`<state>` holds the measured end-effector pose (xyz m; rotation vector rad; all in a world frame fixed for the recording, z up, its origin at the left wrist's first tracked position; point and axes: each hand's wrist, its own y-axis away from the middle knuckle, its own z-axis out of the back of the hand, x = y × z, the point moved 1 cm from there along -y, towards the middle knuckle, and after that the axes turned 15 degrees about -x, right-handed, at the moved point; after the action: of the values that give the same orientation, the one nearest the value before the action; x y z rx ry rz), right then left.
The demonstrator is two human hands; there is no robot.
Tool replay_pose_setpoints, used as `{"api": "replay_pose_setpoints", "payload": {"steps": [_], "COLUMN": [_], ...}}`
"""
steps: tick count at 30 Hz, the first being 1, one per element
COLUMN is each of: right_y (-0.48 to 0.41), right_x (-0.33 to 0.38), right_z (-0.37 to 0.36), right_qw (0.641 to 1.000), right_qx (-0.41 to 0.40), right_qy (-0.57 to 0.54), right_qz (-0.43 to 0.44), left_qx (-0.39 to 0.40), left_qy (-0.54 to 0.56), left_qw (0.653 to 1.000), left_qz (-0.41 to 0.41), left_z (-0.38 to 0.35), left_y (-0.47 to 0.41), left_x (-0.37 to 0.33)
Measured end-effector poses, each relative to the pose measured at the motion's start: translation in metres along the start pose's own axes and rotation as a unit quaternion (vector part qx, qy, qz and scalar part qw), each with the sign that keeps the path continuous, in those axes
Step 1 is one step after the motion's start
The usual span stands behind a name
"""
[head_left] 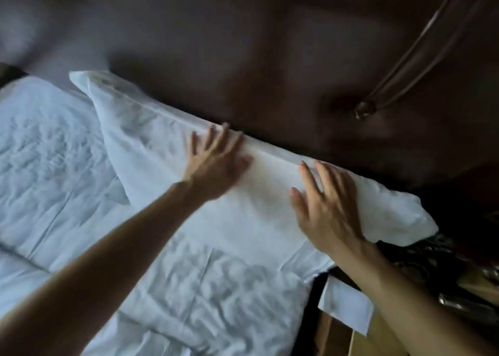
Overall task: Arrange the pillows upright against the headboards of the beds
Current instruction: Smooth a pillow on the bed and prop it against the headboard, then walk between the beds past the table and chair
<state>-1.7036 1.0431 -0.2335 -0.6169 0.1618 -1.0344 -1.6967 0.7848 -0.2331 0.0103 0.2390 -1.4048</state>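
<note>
Patting pillow (151,139) against headboard (243,59) with left hand (216,164) and right hand (329,210), both flat, holding nothing. Next, likely: stand it straighter.

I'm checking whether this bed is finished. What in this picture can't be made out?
Head view, back face of the pillow and whether it touches the headboard: hidden by the pillow itself.
Left hand: motion-blurred, fingertips indistinct.
White bedding at the left edge: cut off; pillow or duvet unclear.
Dark objects right of the right hand: too dim and blurred to name.
Any other bed: outside the frame.
</note>
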Motion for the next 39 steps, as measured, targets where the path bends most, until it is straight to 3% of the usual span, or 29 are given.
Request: {"api": "replay_pose_setpoints", "payload": {"steps": [2, 4, 11, 17, 26, 32, 39], "right_y": [0.012, 0.021, 0.055, 0.065, 0.087, 0.07, 0.043], "right_x": [0.004, -0.009, -0.063, -0.022, 0.025, 0.036, 0.07], "right_z": [-0.001, 0.003, 0.046, 0.093, 0.146, 0.139, 0.095], "right_qw": [0.999, 0.998, 0.978, 0.97, 0.974, 0.972, 0.944], "right_qx": [0.033, 0.056, 0.134, 0.192, 0.202, 0.22, 0.289], "right_qy": [-0.008, 0.007, 0.145, 0.114, 0.097, 0.075, 0.021], "right_qz": [0.016, 0.017, -0.062, -0.094, -0.029, 0.043, 0.155], "left_qx": [0.01, -0.013, 0.029, 0.076, -0.031, -0.079, -0.054], "left_qy": [0.011, 0.009, -0.027, -0.053, -0.047, -0.058, -0.054], "left_qw": [0.991, 0.987, 0.999, 0.996, 0.996, 0.987, 0.957], "left_qz": [-0.135, -0.16, -0.034, -0.006, 0.066, 0.124, 0.28], "left_z": [-0.012, -0.019, -0.008, 0.028, 0.084, 0.086, 0.079], "left_y": [0.036, 0.049, 0.082, 0.15, 0.233, 0.254, 0.282], "left_x": [-0.055, -0.074, -0.092, -0.106, -0.104, -0.096, -0.077]}}
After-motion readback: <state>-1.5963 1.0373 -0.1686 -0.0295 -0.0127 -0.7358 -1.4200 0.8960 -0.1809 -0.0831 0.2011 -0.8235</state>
